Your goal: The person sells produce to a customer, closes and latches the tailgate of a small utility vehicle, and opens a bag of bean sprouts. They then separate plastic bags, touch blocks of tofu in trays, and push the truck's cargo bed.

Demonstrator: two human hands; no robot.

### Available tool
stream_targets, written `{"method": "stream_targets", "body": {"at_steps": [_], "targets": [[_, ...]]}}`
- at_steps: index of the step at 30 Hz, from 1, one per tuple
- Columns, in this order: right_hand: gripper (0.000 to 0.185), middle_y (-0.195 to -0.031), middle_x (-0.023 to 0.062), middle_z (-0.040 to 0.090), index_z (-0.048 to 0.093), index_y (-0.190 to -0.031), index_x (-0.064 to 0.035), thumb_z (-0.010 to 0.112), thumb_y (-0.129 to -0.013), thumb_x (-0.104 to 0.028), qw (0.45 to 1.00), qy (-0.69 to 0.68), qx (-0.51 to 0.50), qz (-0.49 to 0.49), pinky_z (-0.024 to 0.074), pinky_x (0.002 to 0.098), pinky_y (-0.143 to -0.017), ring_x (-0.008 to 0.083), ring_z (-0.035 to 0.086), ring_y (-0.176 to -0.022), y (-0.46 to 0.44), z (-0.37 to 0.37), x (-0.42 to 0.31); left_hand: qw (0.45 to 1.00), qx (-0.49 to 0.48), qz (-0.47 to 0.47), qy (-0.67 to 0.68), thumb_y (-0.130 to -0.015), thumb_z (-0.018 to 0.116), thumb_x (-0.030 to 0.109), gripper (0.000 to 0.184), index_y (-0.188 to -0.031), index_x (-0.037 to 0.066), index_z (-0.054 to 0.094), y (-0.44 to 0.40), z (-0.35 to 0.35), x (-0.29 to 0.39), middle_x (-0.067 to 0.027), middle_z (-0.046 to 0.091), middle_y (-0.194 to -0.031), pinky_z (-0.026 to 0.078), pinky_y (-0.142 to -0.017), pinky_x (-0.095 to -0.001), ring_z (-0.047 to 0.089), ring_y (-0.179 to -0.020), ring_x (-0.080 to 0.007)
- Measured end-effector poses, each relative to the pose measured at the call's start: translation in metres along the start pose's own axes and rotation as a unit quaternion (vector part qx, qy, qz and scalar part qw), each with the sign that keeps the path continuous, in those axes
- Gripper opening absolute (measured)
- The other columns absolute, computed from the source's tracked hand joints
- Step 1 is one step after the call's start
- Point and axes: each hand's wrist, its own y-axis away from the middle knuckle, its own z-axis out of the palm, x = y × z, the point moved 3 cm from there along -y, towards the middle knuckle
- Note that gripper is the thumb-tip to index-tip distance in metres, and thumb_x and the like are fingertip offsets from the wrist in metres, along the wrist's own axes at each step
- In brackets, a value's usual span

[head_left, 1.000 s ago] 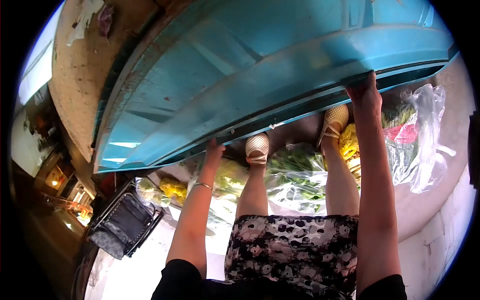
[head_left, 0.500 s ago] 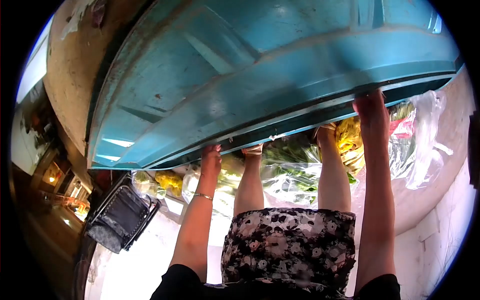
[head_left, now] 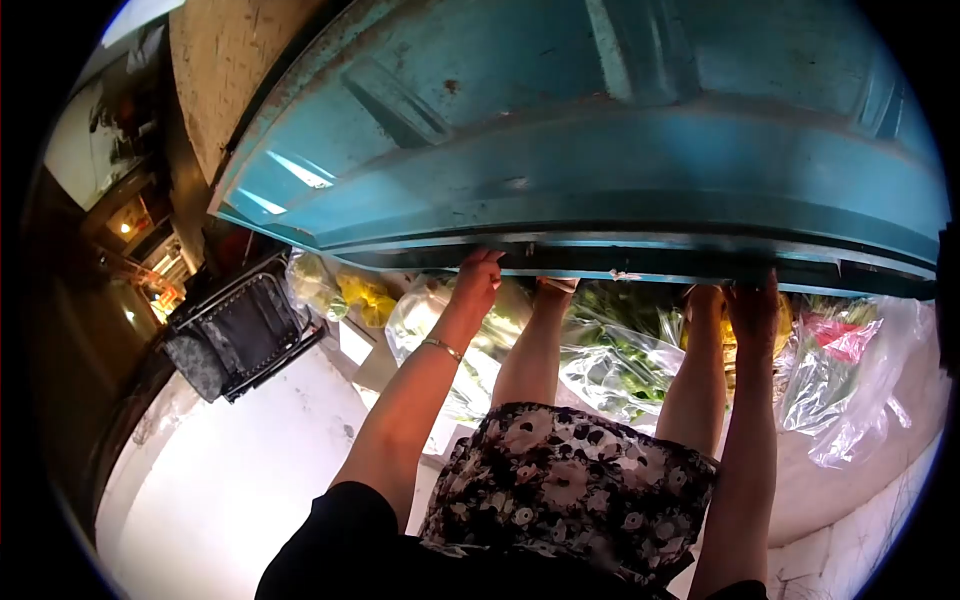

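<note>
A large blue metal panel [head_left: 480, 195], scuffed and ribbed like a vehicle's tailgate, spans the upper part of the view. My left hand [head_left: 480, 273] is closed on its near edge, left of the middle, with the fingertips partly hidden in the dark channel there. Further right, my right hand [head_left: 752, 300] grips the same edge, its fingers mostly out of sight under the rim. Beneath the edge, around my feet, lie clear plastic bags of green vegetables [head_left: 635, 365] and a yellow bag [head_left: 782, 325].
A black folding chair [head_left: 240, 325] stands at the left. Another clear bag with something red [head_left: 843, 335] lies at the right. A yellow bundle [head_left: 367, 298] sits between the chair and the vegetables. A brown board [head_left: 225, 70] rises behind the panel at the upper left.
The panel's near edge, slanted before, now runs nearly level, its right end lower in view. My right hand has come down with it; my left hand appears higher and further right.
</note>
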Motion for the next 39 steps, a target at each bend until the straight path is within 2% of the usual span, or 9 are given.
{"method": "stream_targets", "body": {"at_steps": [6,7,8,11,15,27,28,34,39], "targets": [[0.031,-0.119,0.0132,0.060,0.059,-0.117,-0.0033,0.057,-0.088,-0.015,0.999,0.011,-0.038,-0.014,0.0352,0.0437,-0.105,0.0284,0.052,-0.116,0.009,0.018,0.010,1.000,-0.024,0.014,-0.003,-0.061,0.046,-0.009,0.031,-0.086,0.007,0.056,0.021,-0.014,-0.004,-0.0062,0.059,-0.098,0.034,-0.057,-0.0282,0.048,-0.071,-0.0164],[0.031,-0.119,0.0123,0.060,0.058,-0.117,-0.0042,0.057,-0.089,-0.017,0.999,0.020,-0.036,-0.011,0.0363,0.0419,-0.104,0.0262,0.052,-0.115,0.017,0.015,0.008,0.914,-0.068,0.238,-0.321,-0.060,0.046,-0.010,0.029,-0.083,0.006,0.055,0.024,-0.027,-0.009,-0.0067,0.059,-0.097,0.037,-0.061,-0.0279,0.054,-0.085,-0.0205],[0.031,-0.119,0.0123,0.060,0.058,-0.117,-0.0042,0.057,-0.089,-0.017,0.999,0.023,-0.034,-0.006,0.0363,0.0419,-0.104,0.0262,0.052,-0.115,0.027,0.022,0.006,0.916,-0.065,0.235,-0.318,-0.060,0.046,-0.010,0.029,-0.083,0.006,0.055,0.033,-0.025,-0.010,-0.0067,0.059,-0.097,0.037,-0.061,-0.0279,0.054,-0.085,-0.0205],[0.031,-0.118,0.0098,0.060,0.057,-0.120,-0.0056,0.054,-0.093,-0.021,0.999,0.043,-0.002,0.018,0.0385,0.0390,-0.102,0.0237,0.053,-0.113,0.058,0.043,0.005,1.000,0.009,0.008,0.002,-0.059,0.047,-0.013,0.026,-0.075,0.007,0.050,0.070,-0.002,0.008,-0.0066,0.058,-0.093,0.040,-0.068,-0.0265,0.053,-0.101,-0.0225],[0.031,-0.119,0.0088,0.060,0.057,-0.120,-0.0061,0.053,-0.094,-0.021,0.995,0.066,0.075,0.008,0.0393,0.0376,-0.100,0.0226,0.053,-0.112,0.110,0.042,-0.003,0.999,0.036,-0.013,-0.016,-0.065,0.048,-0.013,0.024,-0.068,0.009,0.040,0.121,0.002,0.020,-0.0049,0.050,-0.076,0.036,-0.058,-0.0278,0.044,-0.063,-0.0165],[0.056,-0.130,0.0066,0.052,0.047,-0.128,-0.0072,0.067,-0.077,-0.019,0.946,0.273,0.177,0.005,0.0291,0.0398,-0.110,0.0244,0.045,-0.122,0.312,0.039,-0.025,0.976,0.014,-0.119,-0.184,-0.080,0.055,0.002,0.008,-0.074,0.007,0.057,0.288,-0.033,0.086,-0.0009,0.051,-0.060,0.030,-0.046,-0.0248,0.043,-0.051,-0.0095],[0.059,-0.130,0.0063,0.051,0.047,-0.128,-0.0070,0.070,-0.075,-0.016,0.967,0.038,0.251,0.032,0.0304,0.0423,-0.109,0.0250,0.045,-0.122,0.330,0.120,-0.022,0.975,0.006,-0.124,-0.182,-0.081,0.055,0.004,0.010,-0.072,0.007,0.055,0.303,-0.037,0.097,-0.0007,0.049,-0.056,0.030,-0.045,-0.0253,0.042,-0.047,-0.0095],[0.050,-0.121,0.0094,0.059,0.052,-0.123,-0.0050,0.070,-0.078,-0.013,0.967,0.203,0.152,-0.013,0.0448,0.0468,-0.097,0.0274,0.057,-0.110,0.433,0.259,-0.056,0.975,0.006,-0.159,-0.157,-0.087,0.056,0.014,0.013,-0.086,0.002,0.060,0.437,-0.016,0.226,-0.0091,0.063,-0.072,0.040,-0.040,-0.0268,0.056,-0.049,-0.0161],[0.049,-0.116,0.0205,0.059,0.044,-0.126,0.0071,0.061,-0.089,-0.020,0.969,0.244,-0.017,-0.041,0.0530,0.0463,-0.088,0.0315,0.063,-0.101,0.459,0.395,-0.093,0.836,0.022,0.360,-0.413,-0.082,0.059,0.003,0.046,-0.127,0.000,0.052,0.560,0.039,0.301,-0.0129,0.065,-0.103,0.045,-0.062,-0.0227,0.058,-0.072,-0.0109]]}}
